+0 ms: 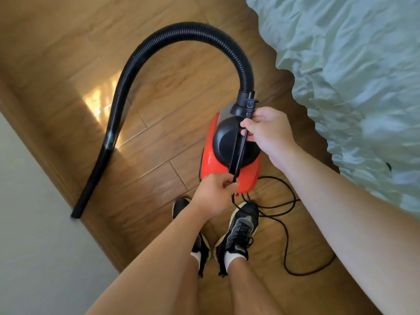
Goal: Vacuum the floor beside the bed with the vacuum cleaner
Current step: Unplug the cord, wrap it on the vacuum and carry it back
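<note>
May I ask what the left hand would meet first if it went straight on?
Probably the vacuum cleaner, its red body directly ahead of the left hand, though depth is unclear.

bright daylight | sun glare on floor (100, 103) | edges warped, soft

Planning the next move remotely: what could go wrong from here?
1. The left hand and right hand both pinch the cord below the plug; a hard pull might tip or drag the vacuum cleaner.
2. Slack cord loops on the floor beside the right shoe; a step could snag it.
3. The hose sprawls across the floor toward the wall and could catch a foot.
</note>
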Action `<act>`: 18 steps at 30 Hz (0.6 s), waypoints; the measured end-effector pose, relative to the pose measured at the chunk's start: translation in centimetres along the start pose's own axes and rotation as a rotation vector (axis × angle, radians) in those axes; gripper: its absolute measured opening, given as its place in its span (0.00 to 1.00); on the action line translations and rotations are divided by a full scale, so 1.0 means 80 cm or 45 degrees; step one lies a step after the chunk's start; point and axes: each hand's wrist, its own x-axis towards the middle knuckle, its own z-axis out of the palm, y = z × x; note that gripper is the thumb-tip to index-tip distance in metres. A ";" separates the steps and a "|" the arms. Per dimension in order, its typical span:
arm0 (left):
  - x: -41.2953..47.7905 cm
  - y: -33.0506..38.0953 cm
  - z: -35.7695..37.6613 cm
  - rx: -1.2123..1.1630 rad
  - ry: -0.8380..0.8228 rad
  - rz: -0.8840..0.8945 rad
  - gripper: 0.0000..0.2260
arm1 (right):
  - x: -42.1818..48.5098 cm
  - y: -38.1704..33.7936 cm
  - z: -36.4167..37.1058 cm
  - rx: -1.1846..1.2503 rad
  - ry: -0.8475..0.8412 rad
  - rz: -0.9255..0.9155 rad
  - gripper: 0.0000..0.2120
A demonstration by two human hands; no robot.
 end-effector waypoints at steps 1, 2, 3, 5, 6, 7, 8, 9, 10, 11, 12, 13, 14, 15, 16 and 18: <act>0.003 -0.001 0.000 -0.004 -0.003 -0.009 0.08 | 0.004 0.003 0.001 -0.018 0.007 -0.008 0.06; 0.007 -0.002 0.001 -0.004 -0.009 -0.019 0.08 | 0.008 0.006 0.003 -0.040 0.014 -0.012 0.06; 0.011 -0.003 0.003 0.000 -0.016 -0.028 0.08 | 0.012 0.009 0.004 -0.063 0.023 -0.017 0.06; 0.018 -0.006 0.006 0.012 -0.030 -0.048 0.08 | 0.018 0.016 0.005 -0.111 0.038 -0.031 0.06; 0.021 -0.008 0.008 0.015 -0.033 -0.059 0.09 | 0.020 0.019 0.005 -0.134 0.043 -0.039 0.06; 0.023 -0.010 0.010 0.014 -0.034 -0.071 0.10 | 0.022 0.022 0.004 -0.157 0.044 -0.044 0.07; 0.026 -0.012 0.012 0.013 -0.035 -0.082 0.11 | 0.024 0.024 0.004 -0.175 0.041 -0.045 0.07; 0.027 -0.013 0.014 0.013 -0.035 -0.091 0.12 | 0.025 0.025 0.004 -0.182 0.036 -0.044 0.07; 0.028 -0.014 0.016 0.018 -0.034 -0.100 0.12 | 0.026 0.026 0.003 -0.184 0.030 -0.042 0.07; 0.029 -0.015 0.018 0.026 -0.031 -0.112 0.12 | 0.027 0.027 0.004 -0.180 0.022 -0.040 0.07; 0.029 -0.016 0.019 0.032 -0.027 -0.125 0.12 | 0.028 0.028 0.004 -0.172 0.017 -0.035 0.07; 0.030 -0.018 0.020 0.032 -0.021 -0.138 0.11 | 0.029 0.030 0.005 -0.164 0.014 -0.030 0.07; 0.030 -0.020 0.021 0.026 -0.016 -0.152 0.11 | 0.030 0.031 0.007 -0.161 0.013 -0.027 0.07; 0.031 -0.022 0.022 0.019 -0.011 -0.164 0.10 | 0.031 0.032 0.008 -0.168 0.010 -0.024 0.07; 0.032 -0.024 0.022 0.017 -0.005 -0.173 0.10 | 0.032 0.034 0.010 -0.175 0.007 -0.020 0.06; 0.033 -0.028 0.023 0.017 0.003 -0.179 0.09 | 0.034 0.039 0.011 -0.168 0.009 -0.002 0.06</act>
